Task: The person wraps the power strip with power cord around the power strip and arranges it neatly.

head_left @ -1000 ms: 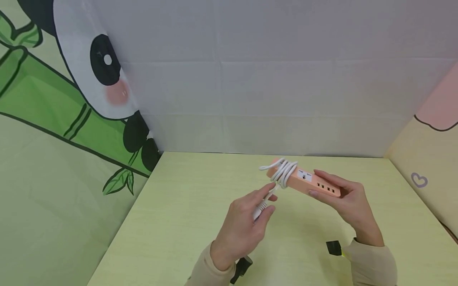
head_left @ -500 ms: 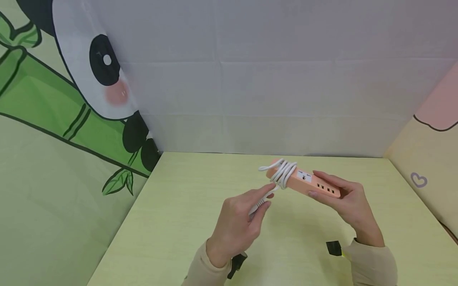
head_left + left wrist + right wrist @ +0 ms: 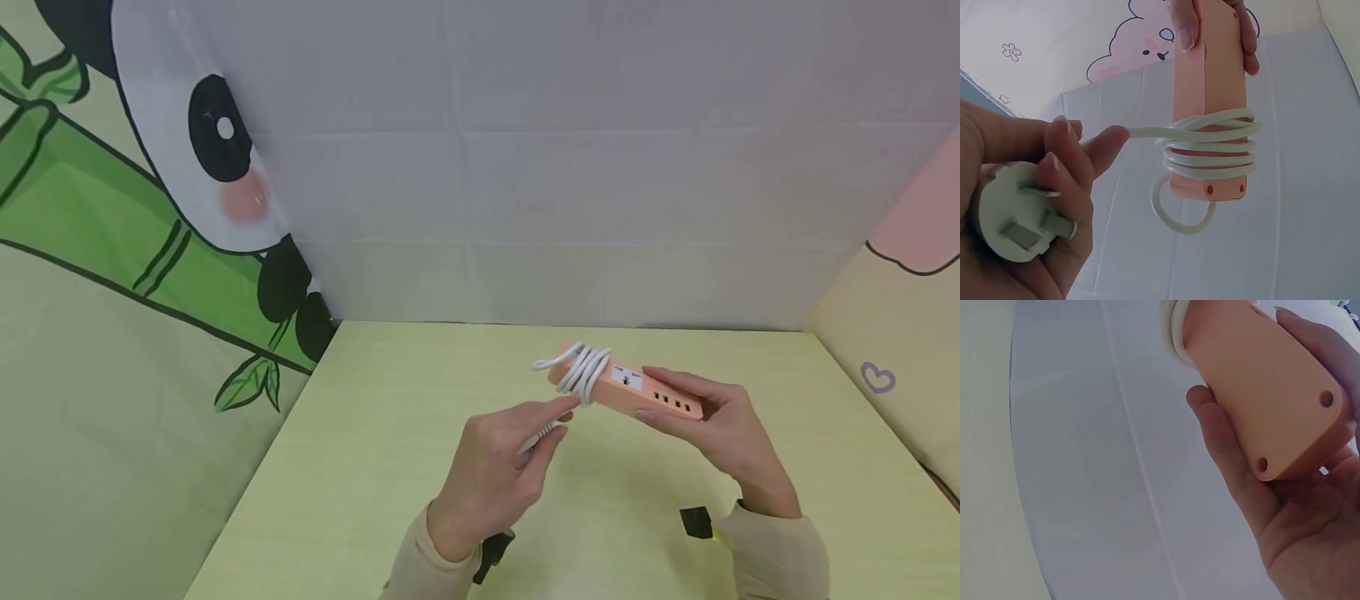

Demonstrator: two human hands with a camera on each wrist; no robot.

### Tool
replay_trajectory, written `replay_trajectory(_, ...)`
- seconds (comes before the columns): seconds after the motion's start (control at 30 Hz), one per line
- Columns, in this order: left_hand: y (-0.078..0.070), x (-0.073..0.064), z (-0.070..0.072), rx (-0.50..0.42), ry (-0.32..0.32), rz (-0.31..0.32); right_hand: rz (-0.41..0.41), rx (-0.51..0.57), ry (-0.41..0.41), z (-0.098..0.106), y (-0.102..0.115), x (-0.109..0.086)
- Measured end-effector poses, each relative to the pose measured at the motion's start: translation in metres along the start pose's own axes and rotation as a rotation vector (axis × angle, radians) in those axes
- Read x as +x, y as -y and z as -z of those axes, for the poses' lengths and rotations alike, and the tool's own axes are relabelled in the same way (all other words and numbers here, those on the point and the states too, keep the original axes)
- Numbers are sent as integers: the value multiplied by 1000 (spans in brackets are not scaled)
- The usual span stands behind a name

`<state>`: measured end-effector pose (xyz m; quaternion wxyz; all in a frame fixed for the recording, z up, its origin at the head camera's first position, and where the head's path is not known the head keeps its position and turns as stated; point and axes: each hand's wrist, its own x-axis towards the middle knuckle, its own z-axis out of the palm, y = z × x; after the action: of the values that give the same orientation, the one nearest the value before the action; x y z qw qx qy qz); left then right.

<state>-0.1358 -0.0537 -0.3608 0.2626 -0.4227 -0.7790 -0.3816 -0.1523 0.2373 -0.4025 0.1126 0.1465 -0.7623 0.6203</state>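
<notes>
Above the table, my right hand (image 3: 716, 425) grips an orange-pink power strip (image 3: 626, 392) by its right end, thumb and fingers on opposite sides. A white cord (image 3: 585, 371) goes round the strip's left end in several turns, and a small loop (image 3: 1185, 228) sticks out past that end. My left hand (image 3: 498, 467) holds the white plug (image 3: 1016, 212) in its palm, prongs outward, with the cord between thumb and fingers. From those fingers a short length of cord (image 3: 1144, 132) runs taut to the turns. The right wrist view shows the strip's underside (image 3: 1266, 387) with screw holes.
A pale yellow-green table (image 3: 360, 467) lies below both hands. A grey-white cloth wall (image 3: 525, 167) rises behind it, with a printed panda and bamboo panel (image 3: 187, 275) at left and a cream and pink panel (image 3: 900, 333) at right.
My left hand has shifted left with the plug, and the cord from its fingers has drawn away with it. The strip and right hand have moved slightly left and down.
</notes>
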Motion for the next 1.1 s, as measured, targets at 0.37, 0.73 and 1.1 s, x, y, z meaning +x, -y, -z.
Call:
replay_trajectory(0.37,9,0,7,99,-43,-64,-18,-134,43,-2,1,1)
replay_trajectory(0.73,14,1,9,151,-102,-157,-35,-124,79,-3,4,-1)
replay_trajectory(1.1,17,1,8,189,-102,-166,-60,-120,125,-1,2,-1)
